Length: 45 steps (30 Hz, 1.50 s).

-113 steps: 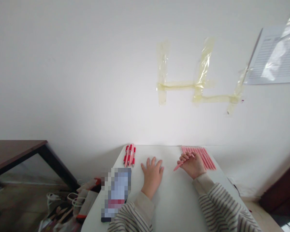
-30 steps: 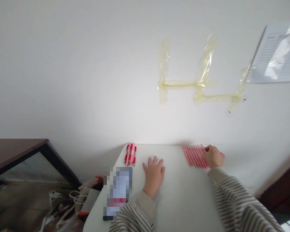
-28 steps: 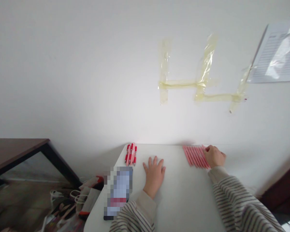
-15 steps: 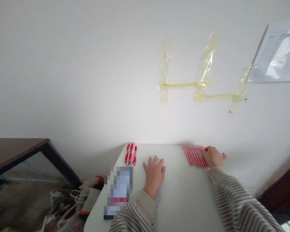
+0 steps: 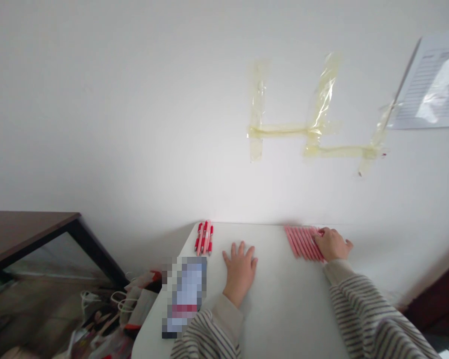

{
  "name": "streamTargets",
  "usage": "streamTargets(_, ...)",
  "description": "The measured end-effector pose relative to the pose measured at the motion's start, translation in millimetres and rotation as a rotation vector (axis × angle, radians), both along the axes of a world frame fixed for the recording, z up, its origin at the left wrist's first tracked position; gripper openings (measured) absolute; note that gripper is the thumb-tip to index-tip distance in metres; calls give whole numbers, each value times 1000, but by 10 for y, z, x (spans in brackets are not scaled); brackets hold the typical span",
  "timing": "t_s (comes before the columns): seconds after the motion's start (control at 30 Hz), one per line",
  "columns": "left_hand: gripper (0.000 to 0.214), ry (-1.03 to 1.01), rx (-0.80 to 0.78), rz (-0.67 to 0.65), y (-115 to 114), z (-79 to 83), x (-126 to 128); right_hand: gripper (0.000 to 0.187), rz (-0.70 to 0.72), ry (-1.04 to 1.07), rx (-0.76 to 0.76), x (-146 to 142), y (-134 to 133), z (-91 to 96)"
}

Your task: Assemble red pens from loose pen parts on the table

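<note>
My left hand [image 5: 240, 269] lies flat on the white table [image 5: 280, 309] with its fingers spread and nothing in it. My right hand [image 5: 333, 244] rests on the right end of a row of several pink pens [image 5: 303, 243] at the table's far right, fingers curled over them; whether it grips one is hidden. A small bundle of red and pink pens [image 5: 204, 238] lies at the far left corner, apart from both hands.
A phone [image 5: 185, 295] lies at the table's left edge. A dark wooden table [image 5: 26, 234] stands to the left, with bags and cords [image 5: 108, 319] on the floor below. Old tape [image 5: 310, 134] and a sheet of paper [image 5: 430, 85] hang on the white wall.
Earlier my right hand held a pink pen near the middle; it has moved right and laid it with the row. In the last second it only settled slightly on the row. My left hand stayed flat.
</note>
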State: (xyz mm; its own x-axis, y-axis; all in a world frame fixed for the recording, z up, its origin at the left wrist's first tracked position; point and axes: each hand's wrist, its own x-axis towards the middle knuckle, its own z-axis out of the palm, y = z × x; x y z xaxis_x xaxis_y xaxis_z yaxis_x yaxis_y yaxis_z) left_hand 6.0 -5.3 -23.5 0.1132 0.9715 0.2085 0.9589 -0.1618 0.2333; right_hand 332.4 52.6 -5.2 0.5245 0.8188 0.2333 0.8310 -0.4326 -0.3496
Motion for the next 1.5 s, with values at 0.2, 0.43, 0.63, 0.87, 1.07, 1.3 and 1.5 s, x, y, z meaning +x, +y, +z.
streamTargets(0.2,45,-5,14,4,-36,62,2,42,20,-12,-8,-19,-24,33)
streamTargets(0.43,43,17,32,45,-47,107,4,43,30,-98,76,-164,-81,139)
streamTargets(0.63,40,23,69,117,-63,162,-15,39,686,-82,282,-706,-137,87)
streamTargets(0.87,36,31,92,133,-65,210,-39,46,1020,18,266,-1351,-302,-284)
streamTargets(1.07,34,53,90,122,-39,237,-52,42,1085,4,222,-1407,-344,-364)
streamTargets(1.3,33,100,93,177,22,378,-126,41,1089,32,227,-1370,-325,-382)
streamTargets(1.5,33,142,193,476,197,630,-354,41,1082,41,226,-1373,-333,-386)
